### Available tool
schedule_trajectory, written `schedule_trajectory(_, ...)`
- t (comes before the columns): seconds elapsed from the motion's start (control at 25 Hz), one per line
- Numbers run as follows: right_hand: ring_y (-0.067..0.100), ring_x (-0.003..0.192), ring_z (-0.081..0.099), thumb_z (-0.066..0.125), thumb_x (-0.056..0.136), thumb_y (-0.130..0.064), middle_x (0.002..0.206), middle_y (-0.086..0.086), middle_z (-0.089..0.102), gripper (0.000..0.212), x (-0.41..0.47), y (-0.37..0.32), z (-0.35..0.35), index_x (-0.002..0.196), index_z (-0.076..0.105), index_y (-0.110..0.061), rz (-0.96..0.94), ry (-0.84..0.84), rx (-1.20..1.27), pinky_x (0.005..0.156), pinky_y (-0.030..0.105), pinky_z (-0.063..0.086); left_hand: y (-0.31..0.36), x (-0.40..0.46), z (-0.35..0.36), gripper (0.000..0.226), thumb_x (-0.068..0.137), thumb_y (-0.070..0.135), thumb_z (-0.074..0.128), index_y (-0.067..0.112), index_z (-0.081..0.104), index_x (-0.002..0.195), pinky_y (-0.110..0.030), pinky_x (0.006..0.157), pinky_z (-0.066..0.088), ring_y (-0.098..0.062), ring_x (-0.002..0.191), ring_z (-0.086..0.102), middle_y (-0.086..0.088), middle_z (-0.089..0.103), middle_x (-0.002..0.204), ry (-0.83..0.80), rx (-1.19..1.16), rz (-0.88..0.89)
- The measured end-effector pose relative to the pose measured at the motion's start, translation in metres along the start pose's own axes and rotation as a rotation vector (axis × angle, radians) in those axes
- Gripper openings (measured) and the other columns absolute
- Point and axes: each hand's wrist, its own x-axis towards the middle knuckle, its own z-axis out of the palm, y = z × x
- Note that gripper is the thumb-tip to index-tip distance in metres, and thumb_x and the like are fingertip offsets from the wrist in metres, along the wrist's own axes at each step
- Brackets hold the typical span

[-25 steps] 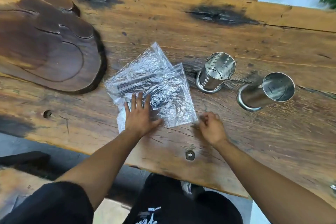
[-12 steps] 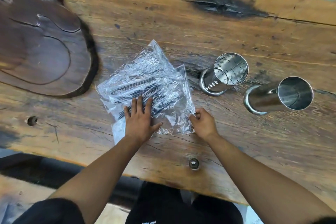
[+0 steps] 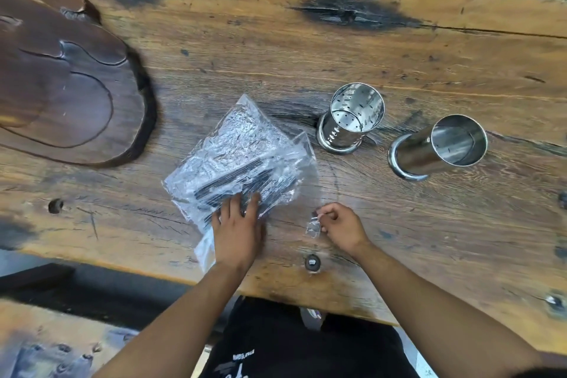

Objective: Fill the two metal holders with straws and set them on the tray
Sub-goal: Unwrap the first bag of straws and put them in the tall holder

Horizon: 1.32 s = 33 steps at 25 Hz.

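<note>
From the head view, a crinkled clear plastic bag (image 3: pixel 242 159) of dark straws (image 3: pixel 239 181) lies on the wooden worktop (image 3: pixel 399 239), just left of the two metal holders. The left hand (image 3: pixel 237 233) lies flat on the bag's near end, fingers straight, pressing it down. The right hand (image 3: pixel 340 225) is off the bag and pinches a small torn scrap of plastic (image 3: pixel 313 226) between thumb and fingertips; that grip is closed on the scrap. The perforated holder (image 3: pixel 349 120) and the plain holder (image 3: pixel 438 147) stand upright and empty, near each other but not touching. The dark wooden tray (image 3: pixel 67 86) sits well apart at the far left, with nothing on it.

The straws look light, thin and slightly springy, and the film is slippery and noisy, so they are probably best drawn out as a bundle, gripped around its middle. The holders look rigid, smooth and light; a grasp round the wall should carry them.

Half a second ago the right hand was at the bag's near right corner; it is now clear of the bag, holding the scrap. The left hand has stayed pressing.
</note>
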Motion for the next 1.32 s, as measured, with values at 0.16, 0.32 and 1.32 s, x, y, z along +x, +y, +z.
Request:
schedule_trajectory(0.16,0.019,0.072,0.064,0.06,0.094,-0.01,0.081,-0.002,0.068,0.022,-0.012,0.008,-0.002,0.087,0.069,-0.028,-0.006,0.02,0.072,0.066,0.034,0.051,0.013,-0.019,-0.005,0.055,0.091,0.044,0.039,0.021,0.048,0.141,-0.051,0.086,0.044,-0.038,0.113,0.049,-0.021,0.053,0.128,0.017,0.03,-0.048)
schedule_trajectory(0.32,0.019,0.081,0.066,0.059,0.096,-0.013,0.096,-0.003,0.073,0.022,-0.025,0.026,-0.019,0.084,0.069,-0.028,0.015,0.046,0.075,0.075,0.04,0.056,0.037,-0.051,0.003,0.054,0.091,0.045,0.047,0.023,0.048,0.14,-0.051,0.089,0.04,-0.038,0.116,0.047,-0.019,0.05,0.13,-0.02,0.061,-0.084)
schedule_trajectory(1.32,0.006,0.068,0.059,0.072,0.092,-0.026,0.075,-0.008,0.063,0.009,-0.033,0.068,-0.052,0.096,0.065,-0.021,-0.058,0.116,-0.144,0.057,0.012,0.042,0.044,-0.027,0.052,0.116,0.069,0.096,0.017,0.029,-0.025,0.154,-0.067,0.118,0.004,-0.037,0.149,-0.031,-0.016,-0.033,0.161,-0.39,0.138,-0.079)
